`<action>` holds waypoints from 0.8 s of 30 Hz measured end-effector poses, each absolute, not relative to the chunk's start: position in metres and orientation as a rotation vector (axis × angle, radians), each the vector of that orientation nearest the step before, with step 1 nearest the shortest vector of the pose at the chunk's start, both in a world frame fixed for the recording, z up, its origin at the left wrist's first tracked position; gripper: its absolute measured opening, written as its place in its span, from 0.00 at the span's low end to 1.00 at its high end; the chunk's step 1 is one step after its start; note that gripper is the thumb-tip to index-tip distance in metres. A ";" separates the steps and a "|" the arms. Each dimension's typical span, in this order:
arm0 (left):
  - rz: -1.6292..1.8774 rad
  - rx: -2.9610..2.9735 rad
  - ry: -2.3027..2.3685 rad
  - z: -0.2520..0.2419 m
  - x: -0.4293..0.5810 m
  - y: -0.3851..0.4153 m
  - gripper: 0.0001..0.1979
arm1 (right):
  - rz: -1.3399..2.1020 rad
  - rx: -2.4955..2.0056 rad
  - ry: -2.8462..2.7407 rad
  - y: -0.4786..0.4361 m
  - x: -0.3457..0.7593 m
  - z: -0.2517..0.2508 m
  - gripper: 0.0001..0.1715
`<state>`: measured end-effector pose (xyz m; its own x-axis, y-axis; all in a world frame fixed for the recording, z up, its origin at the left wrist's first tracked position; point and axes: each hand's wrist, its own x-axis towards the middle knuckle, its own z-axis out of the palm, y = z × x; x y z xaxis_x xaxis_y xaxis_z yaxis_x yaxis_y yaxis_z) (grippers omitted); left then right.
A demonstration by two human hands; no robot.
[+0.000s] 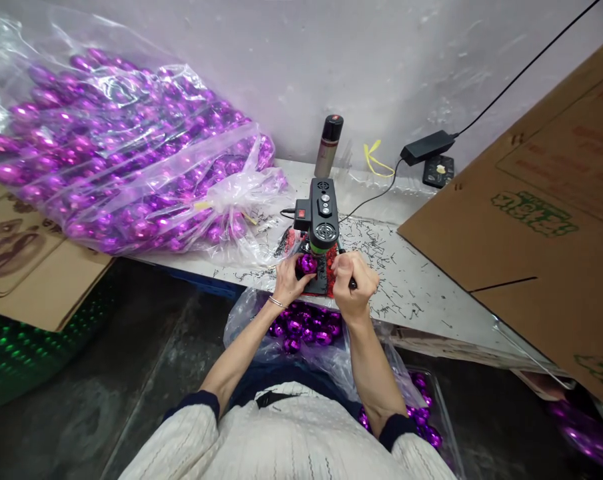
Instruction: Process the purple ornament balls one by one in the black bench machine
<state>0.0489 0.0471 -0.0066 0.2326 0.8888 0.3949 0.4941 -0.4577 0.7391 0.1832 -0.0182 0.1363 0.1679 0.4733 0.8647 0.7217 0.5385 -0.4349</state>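
My left hand (pixel 290 280) holds a shiny purple ball ornament (pixel 307 264) between thumb and fingers. The ball sits under the front end of a small black machine (pixel 324 213) with a red switch and round vents on top. My right hand (pixel 355 280) is wrapped round a black lever handle (pixel 352 284) at the machine's right side. Below the machine lies a black base (pixel 315 288) with red patches beside it. The contact between ball and machine is partly hidden by the machine's head.
A large clear bag of purple balls (pixel 146 153) lies at the left. An open bag of balls (pixel 306 327) hangs at the front edge. Behind stand a spray can (pixel 327 147) and a power adapter (pixel 428 147). A cardboard box (pixel 541 200) blocks the right. Dark scraps (pixel 391 267) litter the table.
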 end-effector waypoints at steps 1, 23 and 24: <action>1.129 2.096 1.271 -0.008 0.049 0.046 0.31 | -0.236 -1.082 -1.476 -0.019 0.183 0.136 0.16; 1.170 2.202 1.111 -0.024 0.052 0.046 0.35 | -0.302 -1.005 -1.461 -0.022 0.184 0.059 0.17; 1.169 2.201 1.110 -0.024 0.053 0.046 0.35 | -0.310 -1.000 -1.455 -0.021 0.184 0.057 0.17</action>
